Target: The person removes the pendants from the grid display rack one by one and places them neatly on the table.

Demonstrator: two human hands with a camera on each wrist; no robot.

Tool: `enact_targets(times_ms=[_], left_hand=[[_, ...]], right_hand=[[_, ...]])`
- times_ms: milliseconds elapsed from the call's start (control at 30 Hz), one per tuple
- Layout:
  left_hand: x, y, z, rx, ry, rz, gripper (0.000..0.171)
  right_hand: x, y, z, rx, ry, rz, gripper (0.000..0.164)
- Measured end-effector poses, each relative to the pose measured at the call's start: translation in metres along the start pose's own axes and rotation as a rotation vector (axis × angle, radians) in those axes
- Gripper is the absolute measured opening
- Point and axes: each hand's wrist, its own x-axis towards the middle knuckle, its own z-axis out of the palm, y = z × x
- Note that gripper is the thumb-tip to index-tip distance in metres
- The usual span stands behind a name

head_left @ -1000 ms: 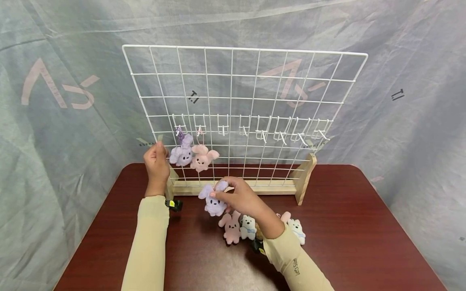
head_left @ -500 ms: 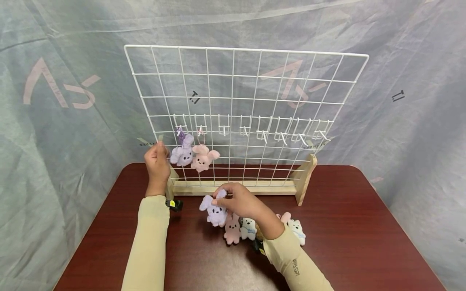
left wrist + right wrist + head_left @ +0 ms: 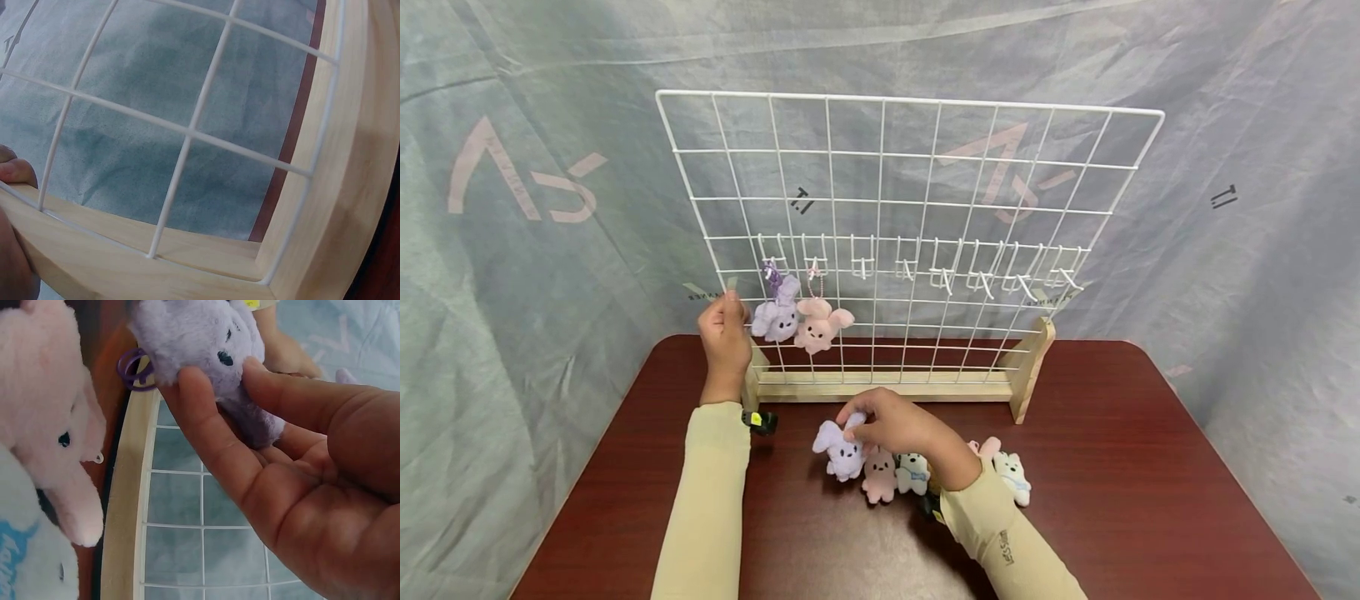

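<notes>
My right hand [image 3: 898, 425] pinches a lilac plush bunny keychain [image 3: 844, 454] by one ear, low over the table beside a pink plush bunny [image 3: 880, 477]. Close up in the right wrist view, thumb and fingers hold the lilac bunny [image 3: 194, 337], and a purple ring [image 3: 134, 370] shows at its side. My left hand [image 3: 724, 329] grips the left edge of a white wire grid rack [image 3: 880, 200]. In the left wrist view its fingers [image 3: 19, 172] curl round the wooden frame [image 3: 94, 262]. A lilac bunny [image 3: 777, 318] and a pink bunny [image 3: 820, 325] hang from the two leftmost hooks.
Several bare white hooks [image 3: 942, 279] line the grid to the right of the hanging bunnies. Two white plush bears [image 3: 913, 473] and another pink plush [image 3: 988, 450] lie around my right forearm, partly hidden. A grey cloth [image 3: 1240, 275] hangs behind the dark red table [image 3: 1150, 467].
My right hand has lowered the lilac bunny toward the table, now just left of the pink bunny lying there. The left hand keeps its place on the rack.
</notes>
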Motion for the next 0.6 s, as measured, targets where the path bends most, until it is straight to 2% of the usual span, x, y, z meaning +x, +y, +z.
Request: enact_targets(times_ms=[200,367,600], left_hand=[[0.000,0.007,0.004,-0.008,0.001,-0.013,0.047],[0.000,0.003,0.002,0.003,0.001,-0.008,0.047],[0.000,0.000,-0.001,0.014,-0.015,0.012,0.052]], right_hand=[[0.002,0.004,0.002,0.007,-0.034,0.035,0.016],[0.003,0.008,0.004,0.021,-0.062,0.051,0.014],[0.005,0.012,0.006,-0.030,-0.102,0.014,0.016]])
